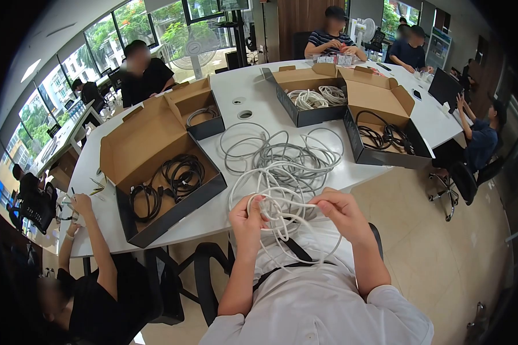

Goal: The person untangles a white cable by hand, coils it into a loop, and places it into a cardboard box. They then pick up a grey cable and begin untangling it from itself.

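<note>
You sit at a white tabletop in a windowed office. Open cardboard boxes on it hold black cables, and other people work around it. Your left hand and right hand are raised over your lap, both pinched shut on a looped white cable that runs from the tangled pile at the tabletop's edge. Its ends are lost in the tangle.

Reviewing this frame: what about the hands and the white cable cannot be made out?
Head view, white cable: its ends, lost among its own loops.
Head view, left hand and right hand: palm-side grip, turned away from the camera.
Head view, grey cable pile: how many, they overlap.
</note>
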The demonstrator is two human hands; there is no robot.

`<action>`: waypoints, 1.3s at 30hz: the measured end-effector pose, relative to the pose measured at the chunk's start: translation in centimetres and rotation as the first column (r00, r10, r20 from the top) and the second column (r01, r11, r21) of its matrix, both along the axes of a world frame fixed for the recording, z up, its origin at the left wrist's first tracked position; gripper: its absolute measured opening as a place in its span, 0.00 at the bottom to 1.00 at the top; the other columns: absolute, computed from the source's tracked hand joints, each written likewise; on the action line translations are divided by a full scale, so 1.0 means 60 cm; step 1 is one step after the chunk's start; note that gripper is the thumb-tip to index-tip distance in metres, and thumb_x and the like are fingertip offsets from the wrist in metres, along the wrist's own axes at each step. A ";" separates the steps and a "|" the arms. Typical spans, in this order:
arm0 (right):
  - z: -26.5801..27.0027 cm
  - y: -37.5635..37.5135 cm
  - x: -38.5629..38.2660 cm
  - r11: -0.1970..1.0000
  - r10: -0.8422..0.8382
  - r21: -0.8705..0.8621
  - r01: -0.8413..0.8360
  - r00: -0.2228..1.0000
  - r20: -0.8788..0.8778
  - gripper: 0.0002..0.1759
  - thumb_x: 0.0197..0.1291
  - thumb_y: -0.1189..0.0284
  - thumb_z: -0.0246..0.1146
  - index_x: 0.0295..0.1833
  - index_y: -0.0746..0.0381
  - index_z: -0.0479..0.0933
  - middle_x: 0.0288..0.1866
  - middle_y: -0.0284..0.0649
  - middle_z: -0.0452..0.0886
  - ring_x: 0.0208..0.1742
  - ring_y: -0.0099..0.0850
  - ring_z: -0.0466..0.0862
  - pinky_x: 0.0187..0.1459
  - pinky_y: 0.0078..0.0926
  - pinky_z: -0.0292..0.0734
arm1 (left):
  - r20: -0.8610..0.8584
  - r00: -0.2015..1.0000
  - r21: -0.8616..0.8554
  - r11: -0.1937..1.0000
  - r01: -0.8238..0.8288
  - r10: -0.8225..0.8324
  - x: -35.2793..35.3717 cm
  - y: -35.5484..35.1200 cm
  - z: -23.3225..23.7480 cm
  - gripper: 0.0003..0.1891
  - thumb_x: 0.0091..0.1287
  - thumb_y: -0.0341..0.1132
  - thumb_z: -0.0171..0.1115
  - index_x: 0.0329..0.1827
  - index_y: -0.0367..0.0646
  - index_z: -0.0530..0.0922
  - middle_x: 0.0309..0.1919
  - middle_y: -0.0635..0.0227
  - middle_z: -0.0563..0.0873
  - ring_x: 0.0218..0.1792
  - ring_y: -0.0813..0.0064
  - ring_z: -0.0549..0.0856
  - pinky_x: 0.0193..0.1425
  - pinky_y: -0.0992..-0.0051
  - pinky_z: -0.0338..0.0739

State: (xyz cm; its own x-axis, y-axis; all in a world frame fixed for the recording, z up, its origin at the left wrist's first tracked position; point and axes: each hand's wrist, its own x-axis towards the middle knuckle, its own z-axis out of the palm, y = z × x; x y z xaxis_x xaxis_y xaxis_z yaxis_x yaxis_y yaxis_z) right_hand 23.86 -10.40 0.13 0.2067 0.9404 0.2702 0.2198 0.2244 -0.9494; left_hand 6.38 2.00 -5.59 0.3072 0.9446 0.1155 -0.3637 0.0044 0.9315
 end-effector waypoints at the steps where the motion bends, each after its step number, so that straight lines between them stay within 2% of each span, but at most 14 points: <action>1: -0.001 -0.002 0.003 0.999 -0.016 0.032 0.017 0.999 -0.039 0.10 0.67 0.74 0.57 0.44 0.67 0.82 0.30 0.31 0.72 0.34 0.20 0.68 0.38 0.17 0.63 | 0.034 0.999 -0.028 1.000 -0.002 0.003 -0.002 0.005 -0.002 0.13 0.70 0.38 0.59 0.40 0.35 0.82 0.20 0.72 0.80 0.15 0.87 0.73 0.17 0.85 0.67; 7: -0.028 0.006 -0.005 0.994 0.060 0.094 -0.050 0.992 -0.107 0.08 0.65 0.76 0.59 0.43 0.67 0.82 0.30 0.31 0.71 0.33 0.20 0.68 0.36 0.17 0.61 | 0.177 0.982 -0.152 0.984 0.091 -0.063 -0.006 0.015 -0.002 0.13 0.71 0.37 0.57 0.40 0.34 0.81 0.20 0.73 0.80 0.12 0.90 0.70 0.15 0.86 0.66; 10: -0.047 0.016 -0.008 0.998 -0.022 0.051 0.022 1.000 0.008 0.07 0.63 0.78 0.60 0.43 0.66 0.82 0.31 0.31 0.72 0.35 0.21 0.69 0.37 0.17 0.62 | 0.206 0.976 -0.150 0.984 0.099 -0.067 -0.003 0.013 -0.008 0.12 0.71 0.37 0.57 0.40 0.35 0.81 0.19 0.74 0.80 0.11 0.91 0.67 0.15 0.86 0.66; 16: -0.052 0.011 0.009 0.976 0.000 0.216 0.030 0.990 -0.139 0.09 0.66 0.73 0.59 0.41 0.66 0.81 0.35 0.34 0.74 0.37 0.22 0.71 0.40 0.20 0.64 | 0.263 0.965 -0.228 0.972 0.048 0.015 0.004 0.015 -0.010 0.13 0.72 0.38 0.55 0.40 0.36 0.81 0.15 0.78 0.74 0.10 0.91 0.66 0.13 0.86 0.63; 19: -0.059 0.013 0.031 0.879 0.155 0.473 0.067 0.897 -0.414 0.09 0.68 0.68 0.56 0.42 0.63 0.77 0.37 0.35 0.74 0.37 0.23 0.71 0.42 0.22 0.67 | 0.278 0.960 -0.232 0.972 0.045 0.022 -0.001 0.017 -0.007 0.14 0.72 0.40 0.55 0.39 0.38 0.80 0.13 0.80 0.71 0.11 0.90 0.66 0.15 0.87 0.63; 24: 0.014 -0.025 0.094 0.724 -0.065 0.324 0.609 0.528 -0.847 0.10 0.70 0.64 0.52 0.42 0.60 0.71 0.31 0.30 0.67 0.32 0.22 0.69 0.39 0.21 0.67 | 0.531 0.848 -0.274 0.949 0.159 0.012 -0.022 0.033 0.006 0.13 0.73 0.42 0.53 0.39 0.42 0.78 0.13 0.82 0.68 0.11 0.90 0.64 0.18 0.86 0.63; 26: 0.008 -0.056 0.169 0.705 0.260 0.614 0.355 0.676 -0.689 0.13 0.70 0.66 0.48 0.33 0.60 0.69 0.24 0.27 0.62 0.28 0.20 0.67 0.41 0.21 0.68 | 0.697 0.714 -0.227 0.924 0.307 -0.066 -0.049 0.063 -0.008 0.12 0.73 0.42 0.53 0.40 0.43 0.78 0.12 0.82 0.66 0.11 0.89 0.63 0.19 0.85 0.62; 28: 0.009 -0.090 0.208 0.658 0.406 0.698 0.282 0.648 -0.644 0.15 0.68 0.67 0.50 0.27 0.59 0.67 0.20 0.26 0.60 0.24 0.19 0.65 0.35 0.21 0.68 | 0.750 0.660 -0.250 0.908 0.336 -0.038 -0.071 0.079 -0.003 0.11 0.74 0.41 0.51 0.40 0.44 0.76 0.12 0.82 0.66 0.11 0.89 0.62 0.19 0.84 0.58; 32: 0.007 -0.109 0.216 0.424 0.847 0.903 -0.075 0.385 -0.366 0.18 0.60 0.70 0.59 0.19 0.58 0.65 0.10 0.26 0.64 0.10 0.19 0.64 0.16 0.18 0.58 | 0.742 0.668 -0.201 0.932 0.302 -0.056 -0.094 0.084 0.022 0.11 0.75 0.39 0.49 0.39 0.44 0.76 0.12 0.83 0.65 0.11 0.91 0.61 0.18 0.85 0.54; 33: 0.009 -0.109 0.212 0.473 0.802 0.853 -0.221 0.508 -0.314 0.18 0.54 0.70 0.66 0.18 0.59 0.65 0.09 0.28 0.68 0.05 0.18 0.59 0.09 0.19 0.48 | 0.753 0.652 -0.175 0.928 0.329 -0.089 -0.096 0.080 0.031 0.11 0.75 0.39 0.49 0.38 0.44 0.76 0.12 0.82 0.65 0.11 0.91 0.61 0.18 0.85 0.54; 35: 0.007 -0.105 0.195 0.642 0.702 0.607 -0.468 0.677 -0.220 0.11 0.50 0.71 0.68 0.26 0.62 0.73 0.21 0.35 0.76 0.16 0.26 0.71 0.19 0.23 0.63 | 0.769 0.618 -0.123 0.912 0.391 -0.162 -0.095 0.080 0.036 0.11 0.74 0.40 0.52 0.36 0.44 0.77 0.12 0.81 0.66 0.11 0.90 0.61 0.18 0.85 0.53; 36: 0.011 -0.097 0.176 0.712 0.656 0.442 -0.545 0.742 -0.142 0.09 0.49 0.71 0.69 0.30 0.64 0.76 0.27 0.38 0.79 0.22 0.29 0.77 0.25 0.25 0.71 | 0.723 0.684 -0.184 0.927 0.327 -0.098 -0.089 0.074 0.044 0.11 0.73 0.40 0.53 0.35 0.44 0.77 0.12 0.81 0.66 0.11 0.90 0.61 0.18 0.85 0.54; 37: 0.018 -0.086 0.157 0.769 0.615 0.260 -0.585 0.787 -0.049 0.10 0.47 0.72 0.70 0.35 0.65 0.80 0.33 0.42 0.83 0.28 0.33 0.83 0.30 0.28 0.79 | 0.671 0.741 -0.239 0.937 0.257 -0.032 -0.080 0.062 0.057 0.11 0.73 0.40 0.54 0.34 0.44 0.76 0.12 0.81 0.66 0.11 0.90 0.61 0.18 0.85 0.54; 39: 0.038 -0.057 0.103 0.928 0.360 0.041 -0.370 0.920 0.156 0.10 0.50 0.77 0.68 0.40 0.66 0.81 0.37 0.41 0.84 0.35 0.35 0.85 0.39 0.28 0.81 | 0.569 0.822 -0.248 0.955 0.161 0.009 -0.075 0.059 0.057 0.12 0.71 0.42 0.57 0.33 0.45 0.76 0.12 0.81 0.66 0.10 0.89 0.59 0.17 0.84 0.55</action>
